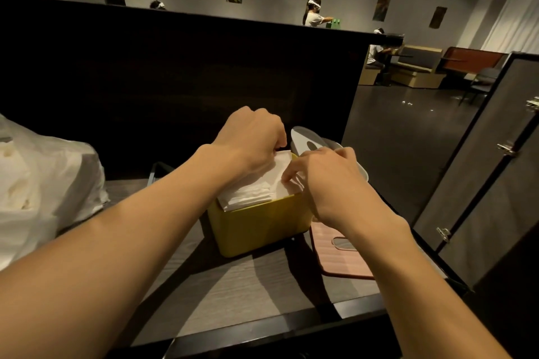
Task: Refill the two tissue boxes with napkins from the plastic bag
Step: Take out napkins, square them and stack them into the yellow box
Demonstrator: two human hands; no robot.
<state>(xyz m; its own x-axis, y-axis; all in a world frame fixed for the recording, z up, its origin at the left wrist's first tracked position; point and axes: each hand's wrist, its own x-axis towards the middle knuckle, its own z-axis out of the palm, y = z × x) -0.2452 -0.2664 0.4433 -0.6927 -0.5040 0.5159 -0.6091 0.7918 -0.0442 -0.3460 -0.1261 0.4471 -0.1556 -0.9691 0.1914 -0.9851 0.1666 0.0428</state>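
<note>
Yellow plastic, open-topped tissue box (256,227) is shown standing on the grey wood-grain bench (233,285), directly ahead of both forearms; a stack of white paper napkins (253,186) sits in its mouth, its top proud of the rim and not yet pressed down; the box's long axis runs obliquely, from near left to far right. The left hand (250,137) is curled over the stack's far left corner, its fingertips hidden behind the knuckles, so that its exact hold is inferred as a pinch on the napkins; the right hand (323,172) is seen with fingers (287,176) bent down onto the stack's right edge, pinching or tucking it. Both hands lie equally near the box, one at each end. The white plastic bag (43,183) lies well to the left; a pink slotted lid (341,251) lies flat just right of the box; a white box with raised slotted lid (309,141) stands just behind it, its contents hidden.
</note>
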